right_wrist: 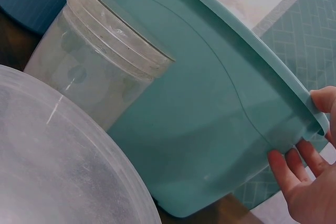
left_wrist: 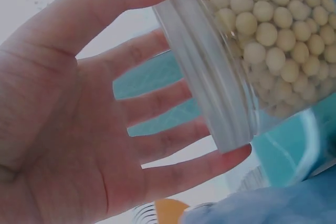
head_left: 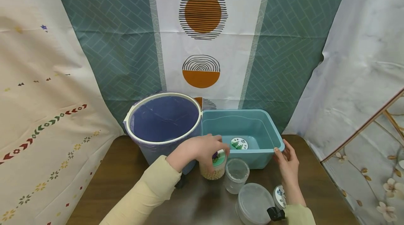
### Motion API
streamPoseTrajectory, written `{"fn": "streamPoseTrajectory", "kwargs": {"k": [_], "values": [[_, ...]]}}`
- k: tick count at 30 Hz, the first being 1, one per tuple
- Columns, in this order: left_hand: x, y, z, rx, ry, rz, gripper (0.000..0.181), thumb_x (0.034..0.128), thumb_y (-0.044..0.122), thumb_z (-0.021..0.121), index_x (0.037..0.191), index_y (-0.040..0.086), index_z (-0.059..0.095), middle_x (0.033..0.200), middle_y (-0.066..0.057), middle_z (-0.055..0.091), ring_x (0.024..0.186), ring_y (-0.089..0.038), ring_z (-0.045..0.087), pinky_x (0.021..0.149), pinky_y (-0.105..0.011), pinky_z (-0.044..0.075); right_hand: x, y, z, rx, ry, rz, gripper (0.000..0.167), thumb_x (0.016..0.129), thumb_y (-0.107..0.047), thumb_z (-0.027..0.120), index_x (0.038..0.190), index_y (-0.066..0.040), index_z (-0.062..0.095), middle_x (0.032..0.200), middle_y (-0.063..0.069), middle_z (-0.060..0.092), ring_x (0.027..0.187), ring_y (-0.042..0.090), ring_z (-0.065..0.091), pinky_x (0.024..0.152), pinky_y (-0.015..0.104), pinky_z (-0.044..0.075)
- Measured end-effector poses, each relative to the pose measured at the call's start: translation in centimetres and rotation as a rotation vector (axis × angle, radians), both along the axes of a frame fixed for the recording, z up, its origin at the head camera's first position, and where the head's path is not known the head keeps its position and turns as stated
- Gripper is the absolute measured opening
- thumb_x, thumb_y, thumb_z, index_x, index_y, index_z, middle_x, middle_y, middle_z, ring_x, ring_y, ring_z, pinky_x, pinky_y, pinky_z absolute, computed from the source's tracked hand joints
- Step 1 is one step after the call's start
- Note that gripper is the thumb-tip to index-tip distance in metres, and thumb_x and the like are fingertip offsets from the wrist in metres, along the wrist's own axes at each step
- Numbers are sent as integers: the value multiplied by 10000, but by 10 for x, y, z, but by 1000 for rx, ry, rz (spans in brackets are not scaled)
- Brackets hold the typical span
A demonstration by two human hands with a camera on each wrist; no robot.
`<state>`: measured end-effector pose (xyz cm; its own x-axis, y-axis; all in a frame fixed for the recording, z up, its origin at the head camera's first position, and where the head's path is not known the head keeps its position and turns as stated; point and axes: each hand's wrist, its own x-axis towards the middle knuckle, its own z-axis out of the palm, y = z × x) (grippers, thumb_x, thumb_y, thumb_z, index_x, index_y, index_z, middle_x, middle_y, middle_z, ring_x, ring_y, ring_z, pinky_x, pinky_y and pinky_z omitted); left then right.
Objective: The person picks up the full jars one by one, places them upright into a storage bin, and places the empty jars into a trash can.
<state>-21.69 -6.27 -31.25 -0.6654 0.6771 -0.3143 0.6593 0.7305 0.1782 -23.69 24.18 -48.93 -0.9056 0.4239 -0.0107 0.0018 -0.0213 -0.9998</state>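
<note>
My left hand (head_left: 203,149) holds a clear jar of pale round beans (left_wrist: 278,30) by its lid, thumb on one side and fingertips on the other. In the head view the jar is in front of the teal bin (head_left: 258,158), and its lid has a green printed top. At the bin's right front corner, my right hand (head_left: 288,163) grips the rim, with the thumb over the edge and the fingers below. Inside the bin lies a round white lid with a green print (head_left: 239,143); what is under it cannot be seen.
A blue bucket with a liner and white rim (head_left: 164,141) stands left of the bin. Before the bin are a clear jar (head_left: 236,177), a wide translucent container (head_left: 255,204) and a small jar with a printed lid (head_left: 279,197). Patterned cloths hang behind.
</note>
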Motion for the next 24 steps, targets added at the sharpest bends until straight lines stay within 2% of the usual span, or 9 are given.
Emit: {"fn": "streamPoseTrajectory", "kwargs": {"k": [5, 10, 17, 20, 24], "values": [[-14, 6, 23, 1, 0, -14, 570, 780, 301, 838, 1284, 295, 571, 1312, -33, 511, 1137, -197, 510, 862, -344, 549, -1, 0, 0, 5, -11, -4, 592, 955, -266, 659, 1496, -236, 422, 1335, -23, 497, 977, -97, 565, 756, 91, 522], [-29, 11, 39, -3, -26, -8, 607, 799, 300, 819, 1338, 270, 541, 1362, -53, 486, 1174, -208, 517, 915, -373, 550, -1, 1, 0, 18, -17, 6, 600, 964, -282, 642, 1511, -240, 398, 1423, 58, 467, 958, -125, 565, 754, 74, 510], [-56, 15, 49, -5, -25, 35, 602, 809, 311, 805, 1346, 295, 533, 1379, -54, 480, 1177, -201, 505, 928, -371, 541, 0, 0, 1, 26, -24, -6, 611, 954, -300, 657, 1505, -215, 409, 1398, 42, 484, 993, -81, 553, 762, 93, 524], [-70, 17, 52, 17, -29, 62, 596, 822, 303, 791, 1358, 289, 531, 1384, -61, 472, 1170, -207, 511, 925, -378, 538, 0, 0, 2, 27, -25, -1, 614, 959, -304, 648, 1513, -222, 396, 1453, 90, 455, 996, -86, 548, 767, 91, 521], [-88, 17, 51, 76, -40, 97, 582, 825, 256, 780, 1353, 262, 536, 1381, -61, 482, 1172, -216, 503, 940, -391, 539, 0, 0, 2, 27, -30, -2, 612, 959, -308, 648, 1512, -234, 397, 1459, 90, 451, 1006, -82, 541, 765, 85, 516]]}}
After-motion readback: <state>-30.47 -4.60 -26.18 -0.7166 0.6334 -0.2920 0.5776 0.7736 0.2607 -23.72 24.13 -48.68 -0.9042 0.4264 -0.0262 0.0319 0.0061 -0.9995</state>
